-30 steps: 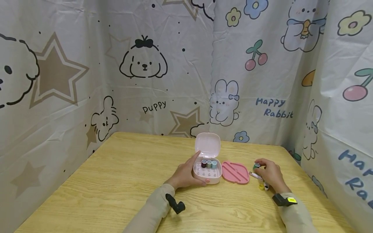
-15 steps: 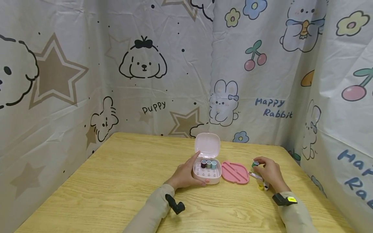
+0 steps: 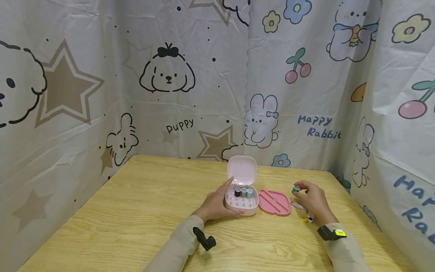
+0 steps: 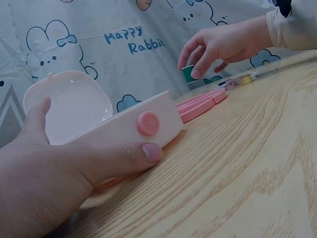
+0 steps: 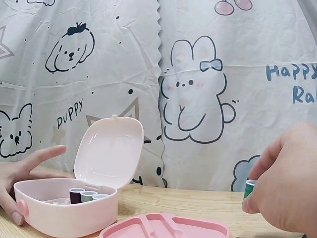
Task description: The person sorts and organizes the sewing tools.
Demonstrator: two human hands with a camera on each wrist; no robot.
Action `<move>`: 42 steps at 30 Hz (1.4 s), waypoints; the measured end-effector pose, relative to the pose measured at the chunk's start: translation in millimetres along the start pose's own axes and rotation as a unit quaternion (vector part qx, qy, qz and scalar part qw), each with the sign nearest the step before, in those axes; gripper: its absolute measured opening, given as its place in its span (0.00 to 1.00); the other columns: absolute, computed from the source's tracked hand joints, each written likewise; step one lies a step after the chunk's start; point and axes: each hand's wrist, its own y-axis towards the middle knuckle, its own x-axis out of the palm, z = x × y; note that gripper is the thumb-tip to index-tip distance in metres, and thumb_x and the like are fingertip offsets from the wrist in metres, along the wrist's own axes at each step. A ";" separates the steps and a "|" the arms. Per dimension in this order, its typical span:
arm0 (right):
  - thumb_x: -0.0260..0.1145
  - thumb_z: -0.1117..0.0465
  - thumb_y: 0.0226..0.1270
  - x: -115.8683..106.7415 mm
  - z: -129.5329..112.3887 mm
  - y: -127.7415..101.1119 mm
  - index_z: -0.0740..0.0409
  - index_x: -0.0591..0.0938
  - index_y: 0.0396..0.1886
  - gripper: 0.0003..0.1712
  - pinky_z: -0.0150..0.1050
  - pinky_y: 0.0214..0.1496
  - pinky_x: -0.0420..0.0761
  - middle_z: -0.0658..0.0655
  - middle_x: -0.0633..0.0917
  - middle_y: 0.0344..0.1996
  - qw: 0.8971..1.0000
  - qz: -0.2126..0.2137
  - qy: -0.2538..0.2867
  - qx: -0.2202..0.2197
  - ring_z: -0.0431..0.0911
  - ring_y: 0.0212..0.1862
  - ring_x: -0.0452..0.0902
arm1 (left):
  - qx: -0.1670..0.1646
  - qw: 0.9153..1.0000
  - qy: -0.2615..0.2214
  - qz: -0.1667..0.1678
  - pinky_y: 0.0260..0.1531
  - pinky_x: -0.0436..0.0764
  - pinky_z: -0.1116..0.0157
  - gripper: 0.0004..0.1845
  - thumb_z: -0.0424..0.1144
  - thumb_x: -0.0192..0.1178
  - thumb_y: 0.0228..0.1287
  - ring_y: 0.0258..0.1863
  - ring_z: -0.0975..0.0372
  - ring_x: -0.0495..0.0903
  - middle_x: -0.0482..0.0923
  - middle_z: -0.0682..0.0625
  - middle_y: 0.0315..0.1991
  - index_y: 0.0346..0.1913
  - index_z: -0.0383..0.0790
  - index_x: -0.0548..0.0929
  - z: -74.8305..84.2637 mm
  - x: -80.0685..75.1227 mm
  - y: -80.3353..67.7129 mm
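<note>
My left hand (image 3: 215,204) holds the left side of a pale pink sewing box (image 3: 251,210), its thumb along the front wall and index finger reaching toward the raised lid (image 3: 242,170). Inside, a dark thread spool (image 3: 237,192), a grey-green spool (image 3: 243,193) and a light blue spool (image 3: 249,193) stand in a row at the back; bare pegs fill the front rows. Off to the right, my right hand (image 3: 316,202) pinches a green thread spool (image 4: 188,74) between thumb and fingers, raised above the table in the left wrist view.
A pink divided tray (image 3: 274,202) lies right of the box. Beyond it, partly under the right hand, are a small white-handled tool (image 3: 298,205) and a yellow item (image 3: 304,219). A printed curtain (image 3: 204,75) encloses the wooden table (image 3: 136,226) at the back and sides.
My right hand has lifted the green spool slightly and shifted it a little to the left. The left hand and the box have stayed in place.
</note>
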 end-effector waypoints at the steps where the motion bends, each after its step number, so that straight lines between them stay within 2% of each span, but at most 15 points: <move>1: 0.72 0.64 0.70 0.3 -0.5 0.1 0.65 0.80 0.62 0.22 0.66 0.59 0.72 0.72 0.81 0.56 1.000 0.000 0.002 0.000 0.68 0.58 0.71 | 0.000 1.000 0.000 0.000 0.70 0.58 0.36 0.71 0.61 0.84 0.41 0.75 0.47 0.61 0.55 0.51 0.81 0.84 0.69 0.44 -0.4 0.3 0.1; 14: 0.72 0.64 0.70 4.5 -12.5 2.7 0.63 0.82 0.61 0.21 0.64 0.60 0.73 0.69 0.83 0.55 1.000 0.001 0.009 -0.007 0.66 0.58 0.73 | 0.002 1.000 0.000 0.000 0.70 0.57 0.36 0.71 0.61 0.84 0.42 0.76 0.47 0.61 0.55 0.51 0.81 0.84 0.68 0.45 1.8 -0.7 -1.3; 24: 0.73 0.65 0.69 10.9 -19.3 6.4 0.65 0.83 0.59 0.20 0.61 0.58 0.75 0.68 0.84 0.52 0.999 0.002 0.002 -0.052 0.65 0.55 0.75 | 0.004 1.000 -0.002 0.002 0.70 0.59 0.37 0.71 0.63 0.84 0.41 0.75 0.47 0.61 0.55 0.50 0.81 0.84 0.68 0.44 -0.5 -0.3 -0.6; 33: 0.73 0.64 0.69 15.8 -31.3 3.0 0.65 0.83 0.58 0.20 0.61 0.56 0.76 0.67 0.85 0.52 0.997 -0.004 -0.006 -0.074 0.64 0.55 0.77 | 0.000 1.000 -0.001 -0.001 0.70 0.58 0.37 0.71 0.62 0.84 0.41 0.76 0.47 0.60 0.55 0.52 0.81 0.84 0.68 0.44 -0.8 0.4 0.3; 42: 0.75 0.65 0.67 20.9 -42.3 2.8 0.65 0.84 0.56 0.20 0.59 0.57 0.77 0.65 0.86 0.49 0.995 0.005 -0.002 -0.096 0.61 0.54 0.79 | 0.000 1.000 -0.002 0.001 0.69 0.62 0.39 0.71 0.62 0.84 0.41 0.76 0.48 0.61 0.55 0.52 0.81 0.84 0.67 0.45 -0.4 0.7 0.1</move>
